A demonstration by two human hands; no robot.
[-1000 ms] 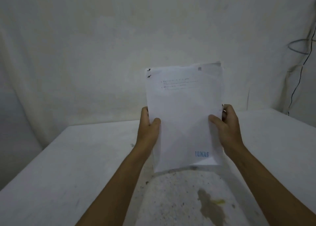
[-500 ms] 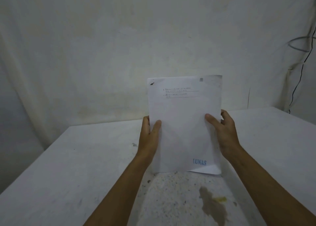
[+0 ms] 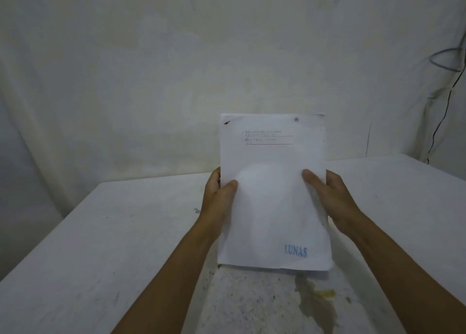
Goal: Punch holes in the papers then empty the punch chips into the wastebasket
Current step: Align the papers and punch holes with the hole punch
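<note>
1. Papers [image 3: 273, 197] have dropped lower since a second ago, bottom edge now near the table [image 3: 100, 232]
2. Left hand [image 3: 218, 197] and right hand [image 3: 332, 197] clasp the stack's sides
3. Judged: squaring sheets; punching not begun

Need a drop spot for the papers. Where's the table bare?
Table is bare left of the left hand and right of the right hand, out to both edges. Crowded only at the middle: the papers, and below them a stain on speckled surface.
</note>
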